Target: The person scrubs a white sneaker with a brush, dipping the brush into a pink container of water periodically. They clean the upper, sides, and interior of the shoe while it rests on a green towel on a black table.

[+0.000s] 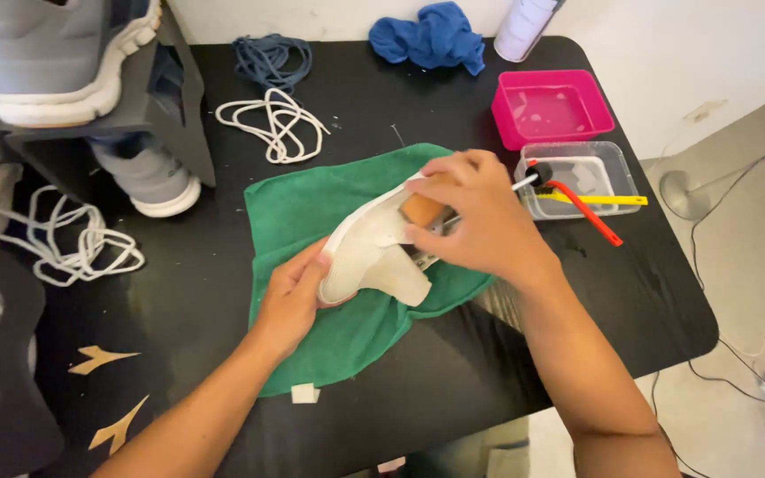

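Gripping a white shoe (374,252) from both ends, the hands are meeting over a green towel (312,208) at the middle of the black table (205,292). The left hand (292,296) is coming in from 7 o'clock, fingers curled narrowly around the heel end. The right hand (480,217) is reaching from 5 o'clock, arched over the shoe's upper end and closed on it together with a tan block (422,208).

At 1 o'clock a pink tub (552,108) is sitting near the table edge, with a clear tub (577,181) just below it holding a red-handled brush (586,211) and a yellow one (604,200). A blue rag (431,37) is lying at 12 o'clock beside a white can (524,26). White laces (274,124) are lying at 11 o'clock, more laces (73,239) at 9. Bare tabletop is showing at 6 o'clock, toward the near edge.
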